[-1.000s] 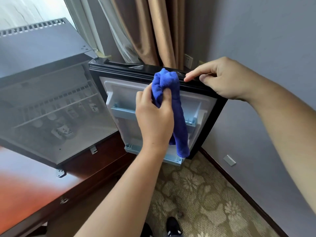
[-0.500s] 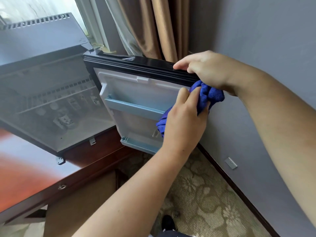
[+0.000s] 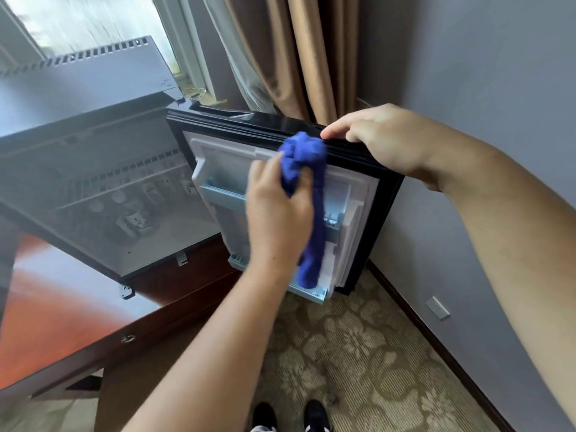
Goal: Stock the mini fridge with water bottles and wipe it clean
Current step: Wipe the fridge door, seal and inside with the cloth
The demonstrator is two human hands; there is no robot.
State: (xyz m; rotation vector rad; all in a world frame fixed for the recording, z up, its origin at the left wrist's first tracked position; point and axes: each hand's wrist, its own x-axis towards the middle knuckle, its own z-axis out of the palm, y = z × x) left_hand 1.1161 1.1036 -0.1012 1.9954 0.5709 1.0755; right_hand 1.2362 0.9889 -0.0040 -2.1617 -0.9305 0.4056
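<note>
- Blue, plush microfibre cloth point(image 3: 307, 194) is bunched in the left hand point(image 3: 276, 219), whose fingers point(image 3: 265, 169) curl round its upper part and press it against the inner liner near the top of the open mini fridge door point(image 3: 358, 213); the loose tail hangs down the liner towards the lower shelf.
- Right hand point(image 3: 378, 141) rests on the door's glossy black top edge, fingers nearly straight and clenched on nothing, seemingly steadying the door.
- Doing the wipe well likely means keeping that bracing pressure so the hinged door does not swing, and working the cloth into the moulded ridges and pale blue shelf rails point(image 3: 218, 194), where grime would collect (the dangling tail could snag there).
- Door liner is smooth white plastic with raised ribs; its frame is black and shiny.
- Grey metal fridge cabinet point(image 3: 93, 169) stands on a polished reddish wooden bench point(image 3: 62, 322); bottles with white caps show dimly inside, too blurred to count.
</note>
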